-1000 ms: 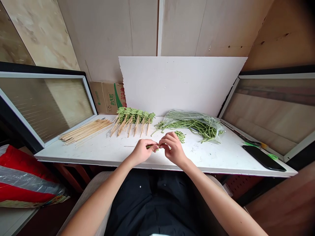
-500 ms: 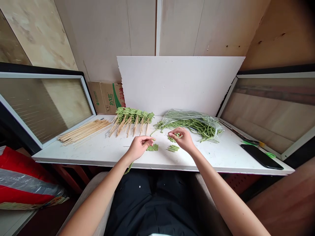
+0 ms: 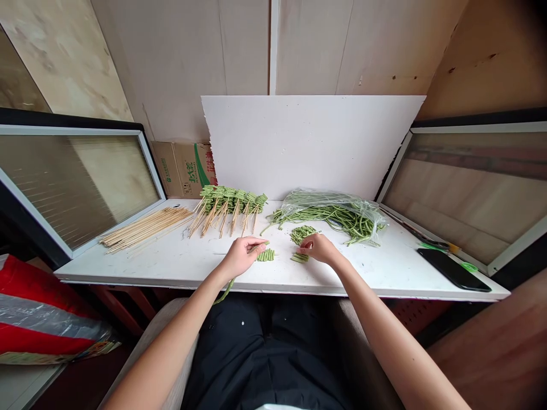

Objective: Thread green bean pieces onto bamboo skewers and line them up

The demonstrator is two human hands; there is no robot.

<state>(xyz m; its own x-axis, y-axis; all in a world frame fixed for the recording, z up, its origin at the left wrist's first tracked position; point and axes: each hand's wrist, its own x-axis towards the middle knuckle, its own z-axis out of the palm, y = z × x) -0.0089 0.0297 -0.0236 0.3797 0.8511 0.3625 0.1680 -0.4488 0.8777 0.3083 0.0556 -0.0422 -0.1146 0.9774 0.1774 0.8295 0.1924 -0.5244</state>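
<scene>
My left hand [image 3: 241,255] is closed around a long green bean [image 3: 225,292], whose tail hangs below the wrist over the table's front edge. Beside its fingertips lies a row of short bean pieces [image 3: 266,255] with a thin skewer through it. My right hand [image 3: 319,249] is lowered, fingers pinched, over a small row of cut bean pieces [image 3: 299,258]. Whatever those fingertips hold is too small to make out. Just behind them sits a loose heap of bean bits [image 3: 302,232].
Finished bean skewers [image 3: 233,199] are stacked at the back, left of a plastic bag of long beans [image 3: 337,216]. Bare bamboo sticks [image 3: 145,228] lie at left. A black phone [image 3: 453,269] and scissors [image 3: 440,246] are at right. A white board [image 3: 316,148] stands behind.
My right hand has come down and slightly forward, from above the bean heap to the small row of cut pieces. My left hand has barely moved and still grips the long bean.
</scene>
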